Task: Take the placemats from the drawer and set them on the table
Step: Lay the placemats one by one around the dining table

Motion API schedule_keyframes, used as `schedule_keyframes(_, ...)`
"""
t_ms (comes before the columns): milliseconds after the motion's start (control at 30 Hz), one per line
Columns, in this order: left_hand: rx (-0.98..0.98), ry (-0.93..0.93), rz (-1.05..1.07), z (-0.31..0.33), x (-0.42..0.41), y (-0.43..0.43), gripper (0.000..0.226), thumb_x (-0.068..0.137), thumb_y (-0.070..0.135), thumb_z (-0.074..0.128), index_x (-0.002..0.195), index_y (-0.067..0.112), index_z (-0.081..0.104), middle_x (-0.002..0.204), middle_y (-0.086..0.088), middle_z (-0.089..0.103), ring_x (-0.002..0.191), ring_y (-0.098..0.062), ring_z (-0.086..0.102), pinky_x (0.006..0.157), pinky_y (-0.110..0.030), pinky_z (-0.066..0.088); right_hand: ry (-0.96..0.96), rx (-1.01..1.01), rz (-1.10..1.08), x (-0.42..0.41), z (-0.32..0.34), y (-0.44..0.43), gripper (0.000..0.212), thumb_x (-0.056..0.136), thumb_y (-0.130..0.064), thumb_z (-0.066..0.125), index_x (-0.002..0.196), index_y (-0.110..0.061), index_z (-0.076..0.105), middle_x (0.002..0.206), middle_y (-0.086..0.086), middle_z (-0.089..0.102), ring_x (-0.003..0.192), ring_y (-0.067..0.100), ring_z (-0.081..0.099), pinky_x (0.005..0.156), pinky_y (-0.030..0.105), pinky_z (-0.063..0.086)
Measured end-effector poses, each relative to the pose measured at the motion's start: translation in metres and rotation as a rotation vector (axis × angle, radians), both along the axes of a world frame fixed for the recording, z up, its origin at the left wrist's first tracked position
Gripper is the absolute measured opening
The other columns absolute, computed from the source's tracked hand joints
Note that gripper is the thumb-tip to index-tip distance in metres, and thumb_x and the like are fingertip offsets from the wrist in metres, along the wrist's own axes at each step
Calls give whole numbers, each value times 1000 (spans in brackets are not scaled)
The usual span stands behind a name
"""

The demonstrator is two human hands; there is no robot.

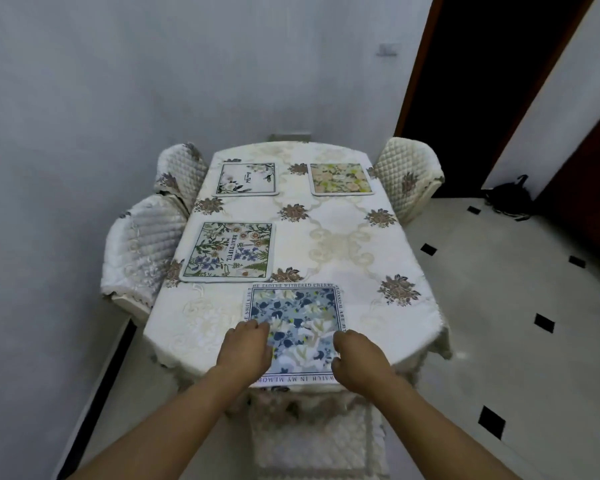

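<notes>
On the table (361, 258), left hand (245, 348) and right hand (359, 362) grasp the blue placemat (302, 323).

We read "BEAUTIFUL" in dark capitals on the green floral placemat (227, 251), just beyond and left of the blue floral placemat (298, 317). Round the blue mat's border we make out "THE WITHERED CHERRY", "SMILE IS", "ARE MY" and "IN MY". Farther beyond it, the white floral placemat (246, 179) carries script too small for us to read.
</notes>
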State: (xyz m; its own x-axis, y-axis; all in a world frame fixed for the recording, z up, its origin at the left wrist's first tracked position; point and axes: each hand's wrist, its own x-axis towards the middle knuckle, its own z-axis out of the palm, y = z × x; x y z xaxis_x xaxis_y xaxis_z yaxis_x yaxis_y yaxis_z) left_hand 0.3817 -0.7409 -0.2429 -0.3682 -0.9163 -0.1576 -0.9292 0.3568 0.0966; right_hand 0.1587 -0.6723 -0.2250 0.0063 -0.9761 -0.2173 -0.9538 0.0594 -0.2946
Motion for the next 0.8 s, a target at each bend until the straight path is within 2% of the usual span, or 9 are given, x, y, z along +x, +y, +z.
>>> schedule_keyframes(133,-43,9,39,29,1,46,37,93,37,46,125,18,52,117,-7,59,107,-28,54,87,-40,43,-7,-49,-13,-12,31,36,16,83,-20,49,97,-13,51,96,9,56,86,30,56,68,35,45)
schedule_keyframes(300,-105,16,89,63,-11,114,39,91,40,46,124,20,51,116,-6,60,106,-28,55,86,-39,42,9,-124,31,-35,59,87,15,83,-21,50,97,-16,48,104,10,57,98,31,57,68,30,34)
schedule_keyframes(467,-152,-24,135,88,-28,189,38,91,44,49,120,19,51,112,-9,59,105,-30,55,84,-39,43,29,-139,87,-56,74,146,14,84,-23,52,90,-18,41,90,5,48,86,29,53,66,31,35)
schedule_keyframes(567,-163,-29,165,99,-32,229,35,88,41,49,113,17,54,109,-10,60,103,-32,56,81,-39,44,37,-138,101,-63,83,176,14,84,-25,53,92,-19,43,93,7,53,92,30,58,66,31,37)
schedule_keyframes(633,-178,-21,175,106,-33,253,32,87,38,49,109,15,55,108,-12,61,102,-32,57,78,-38,43,39,-145,113,-65,90,195,14,84,-25,53,90,-19,41,92,7,52,87,30,56,65,31,37)
schedule_keyframes(800,-216,-8,201,124,-23,297,30,87,36,50,108,15,57,108,-12,62,101,-33,58,80,-39,45,59,-192,138,-59,104,233,11,83,-22,51,87,-17,42,86,5,49,75,27,48,47,27,24)
